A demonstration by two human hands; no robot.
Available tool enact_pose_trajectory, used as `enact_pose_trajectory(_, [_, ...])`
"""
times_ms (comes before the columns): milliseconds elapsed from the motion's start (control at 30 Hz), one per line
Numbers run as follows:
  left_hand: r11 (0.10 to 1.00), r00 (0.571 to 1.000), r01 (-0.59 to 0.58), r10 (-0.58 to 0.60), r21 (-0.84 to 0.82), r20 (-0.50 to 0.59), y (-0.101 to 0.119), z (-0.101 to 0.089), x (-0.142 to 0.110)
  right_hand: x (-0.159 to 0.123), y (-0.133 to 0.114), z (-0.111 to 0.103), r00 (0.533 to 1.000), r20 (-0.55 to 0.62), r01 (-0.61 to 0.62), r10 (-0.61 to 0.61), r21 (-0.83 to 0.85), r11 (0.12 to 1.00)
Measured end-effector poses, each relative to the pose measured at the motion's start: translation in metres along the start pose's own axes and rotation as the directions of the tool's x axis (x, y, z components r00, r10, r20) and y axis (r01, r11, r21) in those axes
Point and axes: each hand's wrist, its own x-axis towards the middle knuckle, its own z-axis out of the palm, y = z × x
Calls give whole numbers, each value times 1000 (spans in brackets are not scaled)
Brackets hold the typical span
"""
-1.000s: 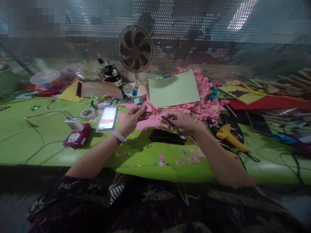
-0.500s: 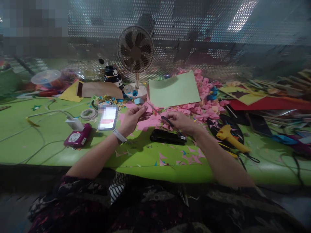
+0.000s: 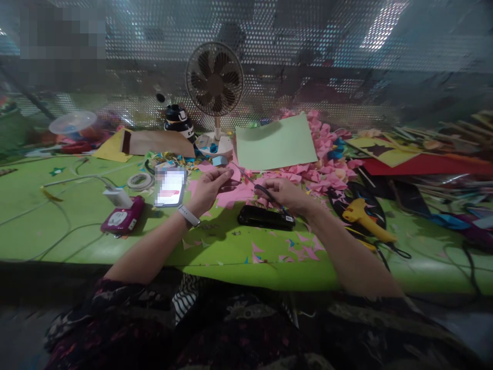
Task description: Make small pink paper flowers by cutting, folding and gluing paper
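My left hand (image 3: pixel 210 187) is pinched on a small piece of pink paper (image 3: pixel 236 176), thumb and fingertips together, above a pile of pink paper at the middle of the table. In my right hand (image 3: pixel 287 195) are scissors (image 3: pixel 264 191) with dark handles. Their blades point left and away from me, with the tips close to the left fingertips; whether they touch the paper I cannot make out. Just below the right hand lies a long black object (image 3: pixel 265 217) that looks like a stapler. Small pink offcuts (image 3: pixel 304 252) are scattered near the table's front edge.
A lit phone (image 3: pixel 171 186) and a purple power adapter (image 3: pixel 122 216) with cables lie left. Behind stand a fan (image 3: pixel 214 79) and a dark bottle (image 3: pixel 177 121). A pale green sheet (image 3: pixel 275 143) leans on heaped pink pieces. To the right is a yellow glue gun (image 3: pixel 364 218).
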Motion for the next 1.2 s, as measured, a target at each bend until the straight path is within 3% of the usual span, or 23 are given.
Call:
enact_pose_trajectory(700, [999, 999, -32, 32, 8, 23, -6, 5, -5, -1, -10, 6, 999, -25, 33, -33, 26, 999])
enact_pose_trajectory(1000, [1000, 1000, -20, 20, 12, 23, -5, 3, -2, -10, -23, 11, 998, -50, 40, -42, -37, 998])
enact_pose_trajectory(1200, [1000, 999, -23, 22, 14, 34, -8, 1, -1, -7, -18, 10, 997, -45, 55, -57, -55, 997])
